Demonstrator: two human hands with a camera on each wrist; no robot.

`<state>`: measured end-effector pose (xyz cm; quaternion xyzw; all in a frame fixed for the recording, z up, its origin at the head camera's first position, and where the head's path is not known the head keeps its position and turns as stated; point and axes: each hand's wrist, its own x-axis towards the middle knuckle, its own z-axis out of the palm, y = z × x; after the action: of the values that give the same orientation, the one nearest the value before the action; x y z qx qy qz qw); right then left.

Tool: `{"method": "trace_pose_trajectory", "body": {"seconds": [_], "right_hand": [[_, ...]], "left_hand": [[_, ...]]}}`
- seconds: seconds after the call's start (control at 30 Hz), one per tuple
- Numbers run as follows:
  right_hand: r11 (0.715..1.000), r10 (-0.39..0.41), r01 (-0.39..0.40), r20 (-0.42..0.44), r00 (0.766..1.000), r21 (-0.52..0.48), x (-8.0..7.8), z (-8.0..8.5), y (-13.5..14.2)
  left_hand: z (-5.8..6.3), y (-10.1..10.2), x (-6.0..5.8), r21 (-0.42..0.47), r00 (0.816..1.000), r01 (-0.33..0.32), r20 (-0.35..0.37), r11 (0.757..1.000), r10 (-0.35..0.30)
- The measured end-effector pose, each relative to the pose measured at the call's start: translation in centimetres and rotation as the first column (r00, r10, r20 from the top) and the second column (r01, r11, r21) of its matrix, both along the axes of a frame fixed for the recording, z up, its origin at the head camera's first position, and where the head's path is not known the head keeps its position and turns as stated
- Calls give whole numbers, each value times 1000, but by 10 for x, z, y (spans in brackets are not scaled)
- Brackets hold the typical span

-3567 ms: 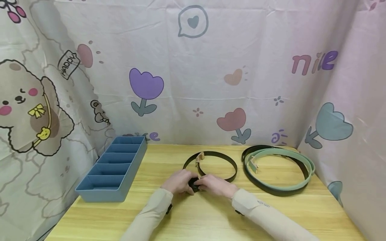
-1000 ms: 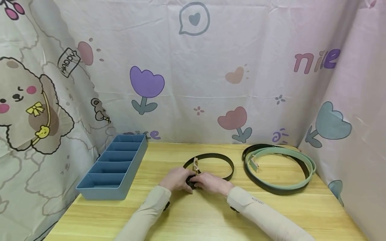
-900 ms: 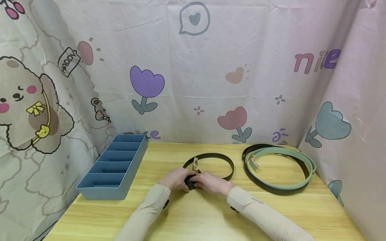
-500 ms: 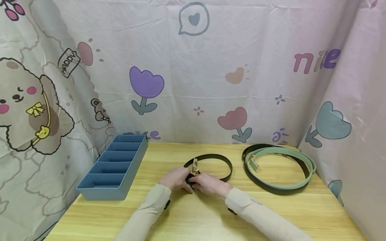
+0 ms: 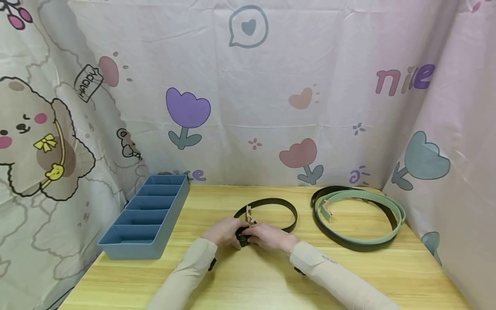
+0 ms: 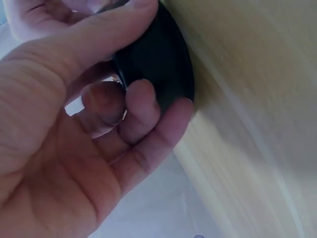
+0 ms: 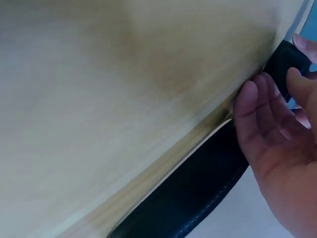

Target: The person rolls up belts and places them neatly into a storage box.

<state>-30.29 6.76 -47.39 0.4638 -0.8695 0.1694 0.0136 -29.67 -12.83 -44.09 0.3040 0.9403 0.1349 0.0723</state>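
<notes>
On the table in the head view, a black belt [image 5: 295, 207] lies with part of its strap in a wide loop and part wound into a tight coil [image 5: 243, 242]. My left hand [image 5: 224, 232] grips the coil from the left. In the left wrist view, thumb and fingers [image 6: 171, 121] curl around its dark outer wrap [image 6: 158, 54]. From the other side, my right hand [image 5: 272, 237] holds the coil with thumb and fingers. The strap [image 7: 198, 183] runs beside that hand in the right wrist view. A gold-toned buckle [image 5: 249, 214] stands just behind the coil, inside the loop's left part.
At the left stands a blue-grey tray [image 5: 164, 232] divided into several compartments. To the right lie a looped pale green belt [image 5: 397, 211] and a black belt [image 5: 350, 245] partly under it. A printed curtain [image 5: 248, 86] closes off the back and sides.
The black belt's loop has become a little smaller, and its buckle has turned more upright and shifted left. Both hands have moved slightly left with the coil. Tray and other belts stay put.
</notes>
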Motion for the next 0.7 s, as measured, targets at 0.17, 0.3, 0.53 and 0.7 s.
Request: {"method": "trace_pose_trajectory", "body": {"seconds": [0.17,0.3,0.53,0.7], "right_hand": [[971,-199,200,21,980,-129,3,-2,3],[929,-333,332,26,943,-165,3,-1,7],[896,-426,429,50,903,-114,-4,3,20],[866,-489,494,78,869,-78,-10,4,40]], "left_hand": [[-1,0,0,76,998,-52,37,996,49],[-3,-2,-2,77,998,-64,5,995,64],[-7,-12,-4,75,994,-110,3,991,110],[-8,-23,-3,88,989,-147,0,985,147]]}}
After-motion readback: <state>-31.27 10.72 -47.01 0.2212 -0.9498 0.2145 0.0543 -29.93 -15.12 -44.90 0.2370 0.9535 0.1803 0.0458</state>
